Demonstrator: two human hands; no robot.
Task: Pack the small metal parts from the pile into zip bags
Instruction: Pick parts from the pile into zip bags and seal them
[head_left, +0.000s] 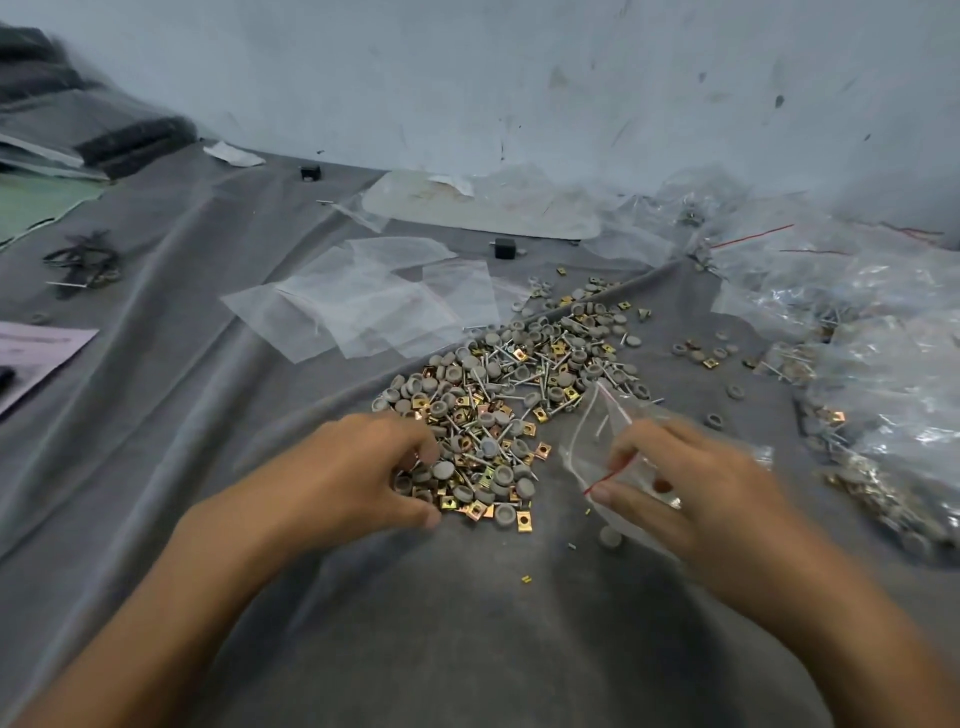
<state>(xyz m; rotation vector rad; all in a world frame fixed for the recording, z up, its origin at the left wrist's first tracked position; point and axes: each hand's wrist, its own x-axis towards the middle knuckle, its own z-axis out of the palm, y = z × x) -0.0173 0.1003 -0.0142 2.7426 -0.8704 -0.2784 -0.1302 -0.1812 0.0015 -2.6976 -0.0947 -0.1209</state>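
Observation:
A pile of small parts (519, 395) lies on the grey cloth (467, 623): grey round caps, brass square clips and thin screws. My left hand (358, 467) rests at the pile's near left edge, its fingers curled over several caps and clips. My right hand (691, 483) holds a clear zip bag (597, 421) with a red seal line, just right of the pile, its mouth held open toward the pile. The right hand is blurred.
Several empty clear zip bags (374, 306) lie flat behind the pile. Filled bags (857, 353) are heaped at the right, with loose parts (883, 499) beside them. Two black blocks (505, 248) sit further back, near a wall. Papers (36, 353) lie at the left.

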